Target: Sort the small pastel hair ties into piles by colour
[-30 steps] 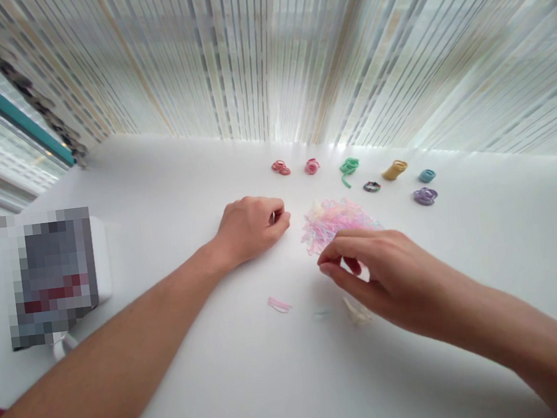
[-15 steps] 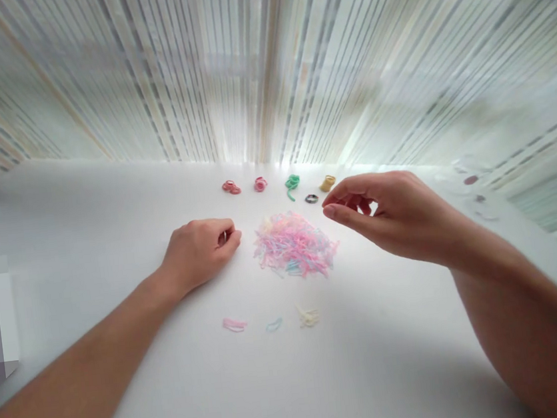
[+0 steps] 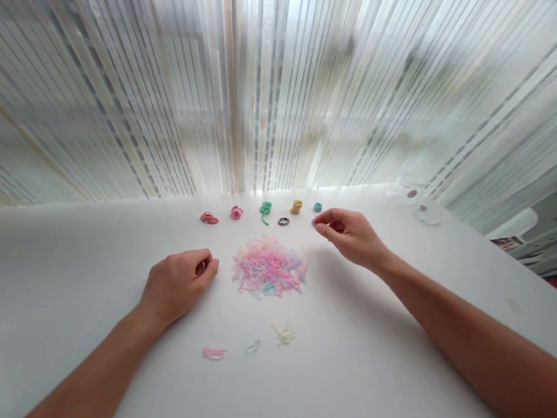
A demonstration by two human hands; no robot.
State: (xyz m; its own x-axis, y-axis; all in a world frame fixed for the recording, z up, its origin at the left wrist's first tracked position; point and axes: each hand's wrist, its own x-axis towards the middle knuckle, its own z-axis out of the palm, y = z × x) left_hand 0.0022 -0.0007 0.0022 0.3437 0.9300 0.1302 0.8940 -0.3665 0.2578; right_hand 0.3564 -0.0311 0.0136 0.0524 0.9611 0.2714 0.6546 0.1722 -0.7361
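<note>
My right hand [image 3: 346, 233] reaches to the far side of the white table, thumb and fingertips pinched together. A tiny bluish-purple thing [image 3: 314, 221] shows at its fingertips, too small to name. Close beyond it sits a small blue coil [image 3: 317, 207]. My left hand [image 3: 179, 284] rests on the table, fingers curled in, with nothing visible in them. Between the hands lies a loose pile of thin pastel strips [image 3: 269, 266], mostly pink with some blue and cream. Nearer me are small groups of pink strips [image 3: 214, 353], pale blue strips [image 3: 253, 347] and cream strips [image 3: 284, 334].
Along the back stand red coils [image 3: 208, 217], a pink coil [image 3: 236, 212], a green coil [image 3: 265, 208] with a loose tail and a gold coil [image 3: 297, 206]. A dark ring [image 3: 284, 222] lies before them. A striped curtain [image 3: 227, 107] hangs behind the table.
The view has shifted rightward. My right hand has moved right and farther from me, past the gold coil, and the blue coil now shows. My left hand stays resting beside the pile.
</note>
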